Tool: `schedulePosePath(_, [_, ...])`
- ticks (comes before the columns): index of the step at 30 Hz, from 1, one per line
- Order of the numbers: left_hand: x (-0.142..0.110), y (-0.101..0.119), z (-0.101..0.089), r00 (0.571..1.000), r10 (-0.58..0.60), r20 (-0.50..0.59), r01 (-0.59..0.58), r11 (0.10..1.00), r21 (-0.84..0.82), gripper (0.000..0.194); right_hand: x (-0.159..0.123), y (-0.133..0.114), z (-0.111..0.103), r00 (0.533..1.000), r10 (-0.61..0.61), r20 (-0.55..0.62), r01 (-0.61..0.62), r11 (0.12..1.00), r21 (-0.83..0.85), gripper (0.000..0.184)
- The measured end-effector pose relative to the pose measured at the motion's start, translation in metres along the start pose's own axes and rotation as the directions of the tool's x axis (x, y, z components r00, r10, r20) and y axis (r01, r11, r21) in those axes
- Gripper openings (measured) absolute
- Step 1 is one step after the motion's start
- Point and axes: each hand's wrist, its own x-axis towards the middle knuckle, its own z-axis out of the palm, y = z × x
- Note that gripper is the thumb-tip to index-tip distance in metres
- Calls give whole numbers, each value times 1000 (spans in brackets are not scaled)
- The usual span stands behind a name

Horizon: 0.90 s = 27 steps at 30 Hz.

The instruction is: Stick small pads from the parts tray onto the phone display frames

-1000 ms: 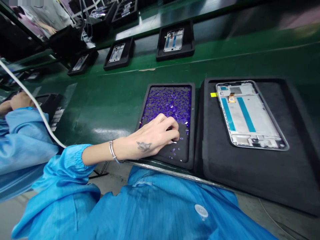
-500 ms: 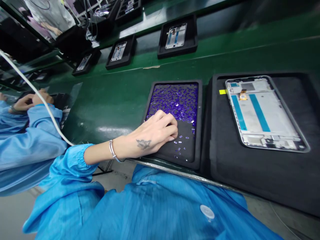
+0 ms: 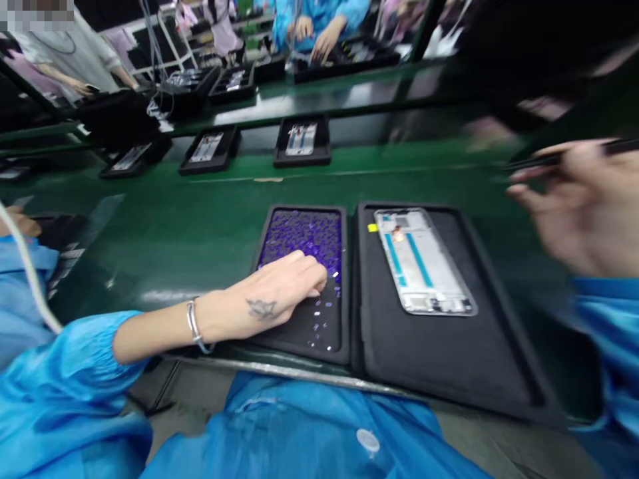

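My left hand [image 3: 279, 289] rests over a shallow black tray [image 3: 344, 319], fingers curled together; whatever they may pinch is hidden under them. Many tiny purple-edged pieces [image 3: 304, 229] cover the far half of that tray, with several strewn near its front right. At the far right, my right hand [image 3: 579, 206] is raised and blurred, its fingers closed around a thin dark pen-like tool [image 3: 544, 161]. Between the hands, a silver phone frame [image 3: 426, 266] with blue strips and a small flex cable lies in a larger black foam tray [image 3: 424, 366].
Farther back, black trays [image 3: 302, 159] holding similar phone frames stand in a row along the green bench [image 3: 200, 213]. A yellow tab [image 3: 373, 228] sticks out beside the frame. A white cable [image 3: 30, 273] hangs at left. Co-workers sit at left and across the bench.
The view has swung right and up, bringing my right hand with the dark tool into sight. My left hand stays curled over the tray of purple pieces.
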Motion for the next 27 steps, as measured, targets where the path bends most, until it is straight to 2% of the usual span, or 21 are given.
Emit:
schedulePosePath(1, [11,-3,-6,999,19,-37,-21,999,-38,14,2,-6,3,995,83,-56,-80,995,54,11])
schedulePosePath(3, [42,-11,-17,993,42,-113,-60,985,-164,13,0,-14,13,997,64,51,-69,993,94,12])
schedulePosePath(4, [61,-15,-21,990,27,-142,-67,956,-285,11,-2,-17,18,993,50,108,-62,991,117,15])
schedulePosePath(5, [81,-18,-23,988,-3,-152,-63,901,-429,7,-5,-17,23,990,-7,141,-14,989,147,19])
schedulePosePath(7, [120,-26,-21,990,-76,-121,-32,704,-709,4,-12,-15,26,979,-108,173,77,982,173,22])
schedulePosePath(9, [151,-34,-12,993,-96,-70,-7,545,-838,19,-17,-11,23,959,-193,206,172,978,115,21])
schedulePosePath(11, [170,-40,-2,996,-87,-32,12,468,-884,31,-22,-9,17,946,-237,219,240,971,12,18])
schedulePosePath(14, [177,-43,9,996,-83,35,60,325,-944,41,-28,-12,11,931,-248,268,271,961,-53,15])
schedulePosePath(18, [172,-38,12,990,-85,113,127,182,-975,41,-32,-20,11,932,-200,301,251,958,-141,18])
schedulePosePath(22, [170,-37,13,983,-103,149,160,105,-982,40,-30,-19,14,946,-98,311,143,982,-127,23])
schedulePosePath(27, [170,-35,15,981,-108,164,171,62,-983,41,-28,-11,16,942,20,334,-7,999,-40,28])
